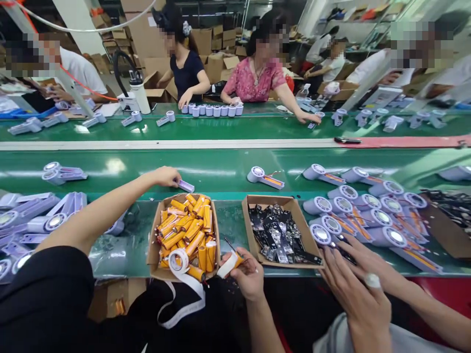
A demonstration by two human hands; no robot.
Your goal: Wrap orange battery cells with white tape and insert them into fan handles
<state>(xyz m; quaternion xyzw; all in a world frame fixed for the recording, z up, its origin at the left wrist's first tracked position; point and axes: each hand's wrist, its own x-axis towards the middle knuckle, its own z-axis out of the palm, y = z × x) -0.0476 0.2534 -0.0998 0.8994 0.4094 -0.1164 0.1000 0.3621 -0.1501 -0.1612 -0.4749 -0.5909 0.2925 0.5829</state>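
In the head view I see the person's left hand [168, 176] stretched out over the green worktop [217, 169]. Its fingers are bent at one end of a lilac fan handle [186, 186], and they touch it, but if they grip it I cannot tell, because the hand covers this end. The right hand [250, 277] is nearer to the body; it is closed around an orange battery cell [239, 259], which carries a white label [227, 265] and is held tilted, just beside a cardboard box [151, 255].

In this box I find many more orange battery cells [184, 224], lying in all directions. A roll of white tape [179, 260] rests on them at the near side, and its loose end hangs over the front edge. To the right, a second box [308, 230] contains black circuit boards [275, 230]. Behind it lies a single lilac fan [256, 174] with orange inside its handle. Near the right edge of this box I see a co-worker's hands [362, 289].
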